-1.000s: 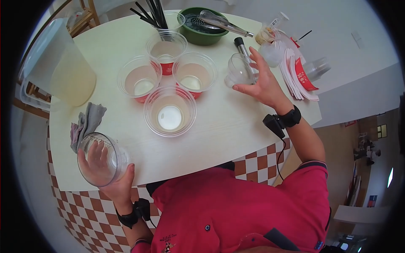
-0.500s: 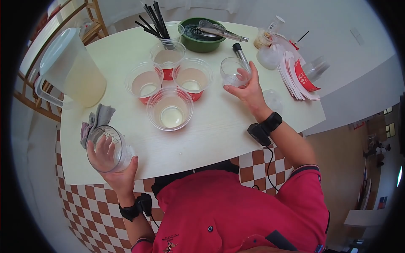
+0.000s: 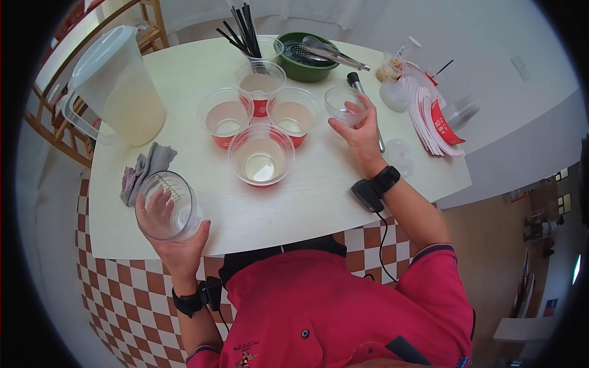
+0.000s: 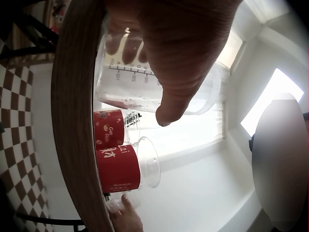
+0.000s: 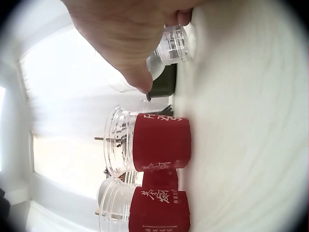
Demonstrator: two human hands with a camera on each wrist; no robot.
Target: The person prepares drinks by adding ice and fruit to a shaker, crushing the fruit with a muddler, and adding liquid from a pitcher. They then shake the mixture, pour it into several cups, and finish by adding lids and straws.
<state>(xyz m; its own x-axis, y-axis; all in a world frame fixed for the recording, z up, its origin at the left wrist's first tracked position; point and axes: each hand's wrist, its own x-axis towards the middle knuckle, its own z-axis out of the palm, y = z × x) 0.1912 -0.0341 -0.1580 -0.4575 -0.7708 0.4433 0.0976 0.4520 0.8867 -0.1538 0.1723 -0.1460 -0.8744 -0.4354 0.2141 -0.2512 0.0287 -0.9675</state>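
My left hand (image 3: 181, 251) grips a clear measuring cup (image 3: 183, 197) low at the table's front left edge. Its fingers show through the wall, and printed volume marks appear in the left wrist view. Right of the red-sleeved cups, my right hand (image 3: 365, 140) holds a small clear cup (image 3: 338, 103), thumb on the near side and fingers round the far side. In the right wrist view, the small cup's ribbed base (image 5: 173, 46) points toward the tabletop. Several clear plastic cups with red sleeves (image 4: 118, 166) stand grouped between the hands; the nearest cup (image 3: 261, 150) faces me.
A lidded pitcher (image 3: 132, 92) of pale liquid and a grey cloth (image 3: 153, 161) are at left. Behind the cups are black straws (image 3: 245, 30) and a green bowl (image 3: 300, 72) with tongs (image 3: 343, 58). A muddler (image 3: 354, 80), clear disc (image 3: 400, 158) and paper sleeves (image 3: 429, 119) lie right.
My right hand has moved left toward the red-sleeved cups with the small clear cup, uncovering the clear disc and the muddler's shaft. The left hand keeps holding the measuring cup; the head view has shifted slightly.
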